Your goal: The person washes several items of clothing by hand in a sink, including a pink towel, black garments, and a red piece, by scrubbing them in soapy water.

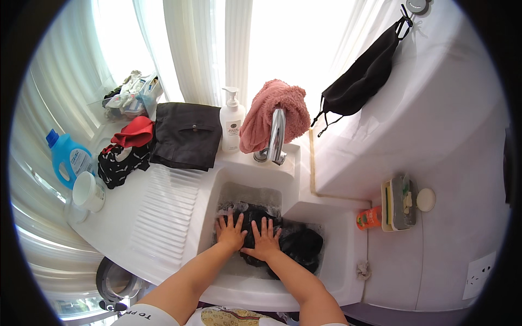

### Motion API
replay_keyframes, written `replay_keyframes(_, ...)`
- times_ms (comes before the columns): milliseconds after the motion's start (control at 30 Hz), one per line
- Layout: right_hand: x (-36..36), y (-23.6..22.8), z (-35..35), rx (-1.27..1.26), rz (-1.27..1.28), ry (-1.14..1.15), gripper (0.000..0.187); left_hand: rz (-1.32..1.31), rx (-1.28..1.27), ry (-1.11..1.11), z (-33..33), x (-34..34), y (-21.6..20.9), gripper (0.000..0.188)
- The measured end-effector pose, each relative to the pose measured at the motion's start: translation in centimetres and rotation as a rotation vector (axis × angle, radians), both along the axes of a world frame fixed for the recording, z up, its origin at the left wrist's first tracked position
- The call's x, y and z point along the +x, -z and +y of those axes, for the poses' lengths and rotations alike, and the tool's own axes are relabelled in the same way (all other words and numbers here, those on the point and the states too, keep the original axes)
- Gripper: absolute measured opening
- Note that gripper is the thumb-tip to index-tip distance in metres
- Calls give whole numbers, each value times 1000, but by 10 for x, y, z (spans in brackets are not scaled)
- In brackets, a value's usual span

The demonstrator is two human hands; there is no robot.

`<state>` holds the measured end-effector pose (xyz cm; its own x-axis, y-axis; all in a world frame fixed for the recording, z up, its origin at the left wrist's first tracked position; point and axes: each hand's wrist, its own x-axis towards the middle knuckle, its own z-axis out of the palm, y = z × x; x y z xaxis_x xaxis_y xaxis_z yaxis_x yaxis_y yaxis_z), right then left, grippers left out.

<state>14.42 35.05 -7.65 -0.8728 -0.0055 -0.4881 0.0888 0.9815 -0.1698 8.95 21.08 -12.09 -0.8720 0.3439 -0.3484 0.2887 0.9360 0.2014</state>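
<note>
A black garment lies soaking in water inside the white sink. Its exact kind cannot be made out, as it is bunched and partly under the water. My left hand lies with fingers spread on the garment's left part. Beside it, my right hand rests palm down on the cloth, fingers fanned out. Neither hand grips anything. Behind the hands rises a chrome faucet with a fluffy pink towel draped over it.
Left of the basin is a ribbed washboard. Around it stand a folded dark garment, a white pump bottle, a blue detergent bottle, a white tub and crumpled clothes. A black mask hangs at right, above a wall-mounted holder.
</note>
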Motion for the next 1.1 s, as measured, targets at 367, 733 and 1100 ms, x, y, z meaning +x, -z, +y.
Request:
replay_keyframes(367, -34, 44, 4, 75, -92, -102, 85, -50, 9, 33, 24, -40, -27, 51)
replay_keyframes(733, -30, 52, 37, 10, 345, -148, 40, -464, -50, 497, -6, -13, -100, 65)
replay_keyframes(1100, 32, -94, 70, -583, 488, 119, 17, -273, 449, -520, -24, -36, 33, 60)
